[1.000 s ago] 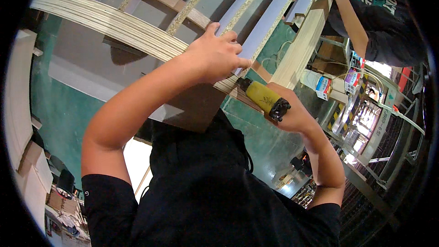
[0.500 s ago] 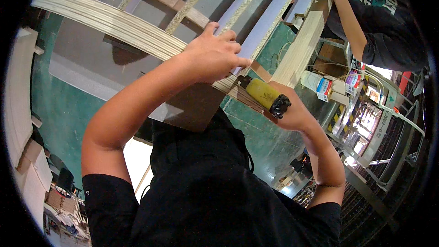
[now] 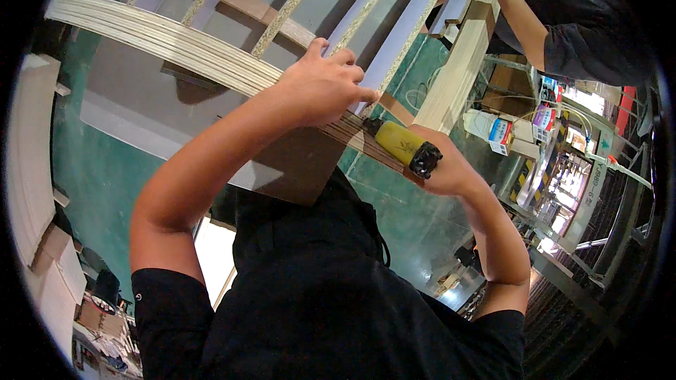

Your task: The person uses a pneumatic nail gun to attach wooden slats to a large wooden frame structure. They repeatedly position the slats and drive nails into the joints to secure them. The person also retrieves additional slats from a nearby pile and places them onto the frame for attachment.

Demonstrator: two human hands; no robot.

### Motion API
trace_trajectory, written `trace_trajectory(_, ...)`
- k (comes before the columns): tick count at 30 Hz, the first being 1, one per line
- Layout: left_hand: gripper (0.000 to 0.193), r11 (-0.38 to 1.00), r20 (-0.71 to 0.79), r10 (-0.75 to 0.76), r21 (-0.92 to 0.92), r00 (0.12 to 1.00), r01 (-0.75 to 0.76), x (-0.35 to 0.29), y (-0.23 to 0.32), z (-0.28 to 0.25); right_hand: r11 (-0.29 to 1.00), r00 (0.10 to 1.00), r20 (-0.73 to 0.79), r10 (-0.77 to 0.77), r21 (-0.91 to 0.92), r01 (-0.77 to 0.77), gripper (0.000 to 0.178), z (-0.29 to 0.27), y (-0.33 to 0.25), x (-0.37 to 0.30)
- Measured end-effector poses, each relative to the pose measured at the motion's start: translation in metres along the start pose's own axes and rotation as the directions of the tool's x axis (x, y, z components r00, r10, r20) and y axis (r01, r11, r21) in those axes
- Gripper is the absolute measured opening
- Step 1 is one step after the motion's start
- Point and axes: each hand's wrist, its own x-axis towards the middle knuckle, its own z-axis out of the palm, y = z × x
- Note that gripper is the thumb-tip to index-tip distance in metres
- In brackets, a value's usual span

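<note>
My left hand [image 3: 320, 88] lies over the joint between a long strip of stacked pale plywood layers [image 3: 165, 41] and the ends of parallel lilac-faced boards [image 3: 405, 39]. Its fingers are spread, pressing on the wood. Closed round what looks like a nail gun [image 3: 400, 142], with a yellow barrel and a black cap, is my right hand [image 3: 454, 162]. The tool's nose meets the strip's right-hand part, just beside my left thumb. The handle and most of my right fingers are hidden behind the tool.
At the upper right a co-worker in a dark shirt reaches an arm [image 3: 524, 17] over the frame. A pale plank [image 3: 461, 74] runs there, near small boxes [image 3: 500, 134]. A grey panel [image 3: 296, 162] sits under the strip, above the green floor [image 3: 415, 218].
The whole view has shifted slightly. The co-worker's arm and body have moved a little up and left. My hands and the nail gun keep nearly the same place on the strip.
</note>
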Motion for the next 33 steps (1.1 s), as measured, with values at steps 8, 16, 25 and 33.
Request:
trace_trajectory(8, 0.034, 0.987, -0.477, -0.029, -0.151, 0.878, -0.050, -0.028, -0.037, -0.004, 0.982, 0.980, -0.128, 0.155, 0.131, -0.138, 0.052, -0.033, -0.005, -0.016)
trace_trajectory(16, 0.028, 0.977, -0.431, 0.037, 0.203, 0.902, 0.057, -0.057, -0.045, -0.013, 0.999, 0.999, 0.023, 0.038, 0.021, -0.038, 0.046, -0.008, -0.057, 0.064)
trace_trajectory(25, 0.044, 0.989, -0.158, -0.138, -0.076, 0.978, 0.127, -0.053, -0.054, -0.026, 1.000, 1.000, 0.011, -0.007, 0.004, 0.007, 0.038, 0.000, -0.066, 0.083)
trace_trajectory(33, 0.048, 0.986, -0.161, -0.144, -0.109, 0.976, 0.128, -0.053, -0.052, -0.027, 0.999, 0.996, 0.072, 0.054, -0.001, -0.054, 0.046, 0.000, -0.073, 0.084)
